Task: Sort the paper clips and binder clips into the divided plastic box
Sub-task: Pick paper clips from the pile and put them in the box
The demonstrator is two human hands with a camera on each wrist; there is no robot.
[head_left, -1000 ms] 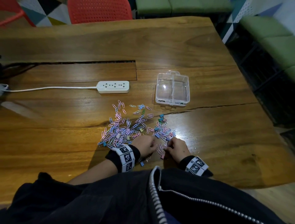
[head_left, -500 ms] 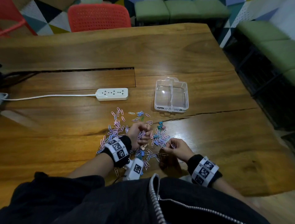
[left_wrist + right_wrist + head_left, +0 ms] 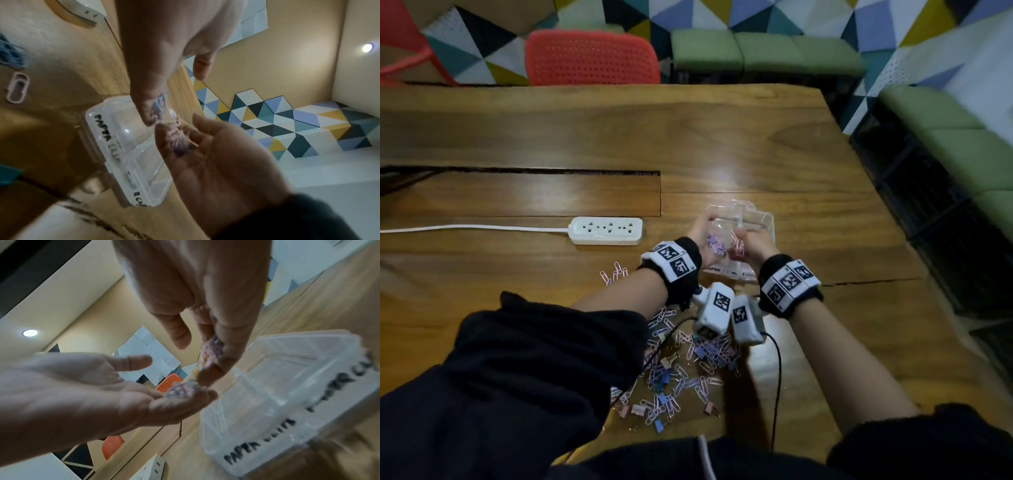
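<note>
Hands are hovering together over the clear box (image 3: pixel 763 222) on the table (image 3: pixel 756 144). The left hand (image 3: pixel 700 236) is cupping paper clips (image 3: pixel 715 247) on loosely curved fingers (image 3: pixel 131 361); the right hand (image 3: pixel 753 245) is holding more clips against its curled fingers (image 3: pixel 228 344). Remaining clips (image 3: pixel 688 377) are lying scattered nearer the person.

We are seeing dim head-view lighting, glare on the tabletop (image 3: pixel 736 171); a ceiling lamp (image 3: pixel 368 47) is glowing; wrist views are smearing with motion blur, edges bending.

Clear plastic box (image 3: pixel 763 222), seemingly glossy table (image 3: pixel 722 137)
</note>
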